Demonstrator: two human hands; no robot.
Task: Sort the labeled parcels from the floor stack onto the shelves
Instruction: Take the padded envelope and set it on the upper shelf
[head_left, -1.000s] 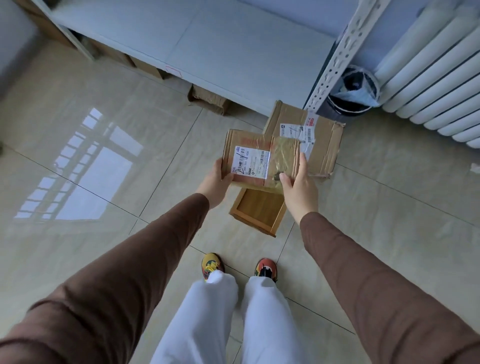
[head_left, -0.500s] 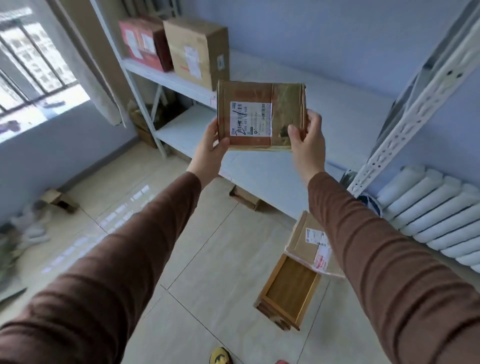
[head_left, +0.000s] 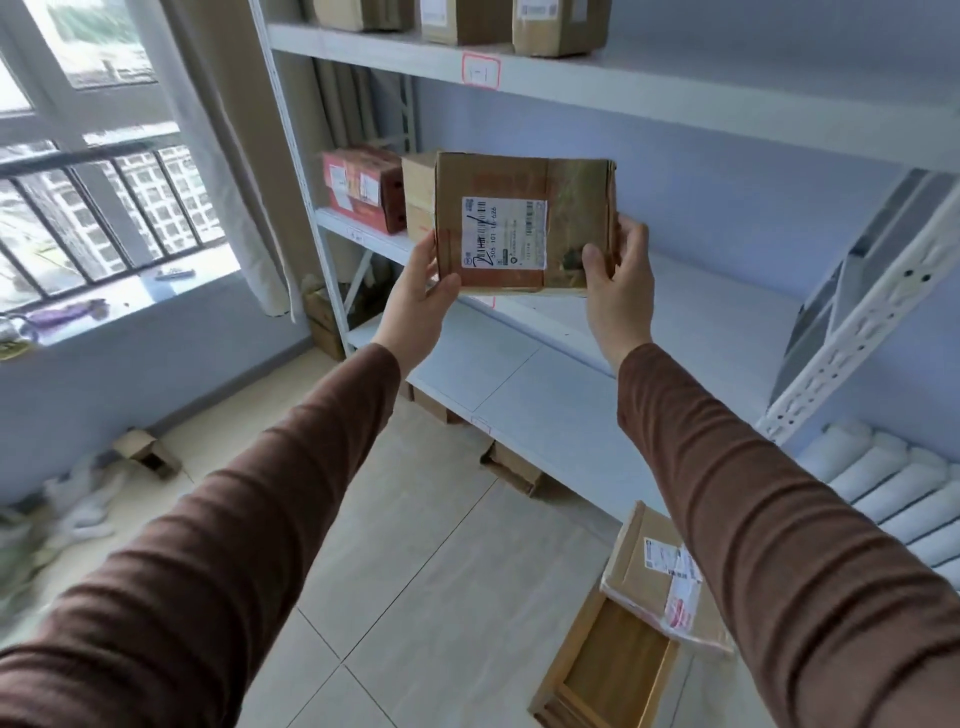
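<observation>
While you hold the small brown cardboard parcel with the white shipping label (head_left: 524, 224) up in front of the white metal shelves (head_left: 597, 88), your left hand (head_left: 423, 291) pinches its lower-left corner and your right hand (head_left: 621, 275) clamps its right edge.

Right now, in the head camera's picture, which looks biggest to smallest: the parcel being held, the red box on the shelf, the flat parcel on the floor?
1. Held parcel: looks largest, but it is nearest the camera.
2. Flat floor parcel: partly hidden by the right sleeve, so its rank is unsure.
3. Red box: looks smallest, being farthest away.
</observation>
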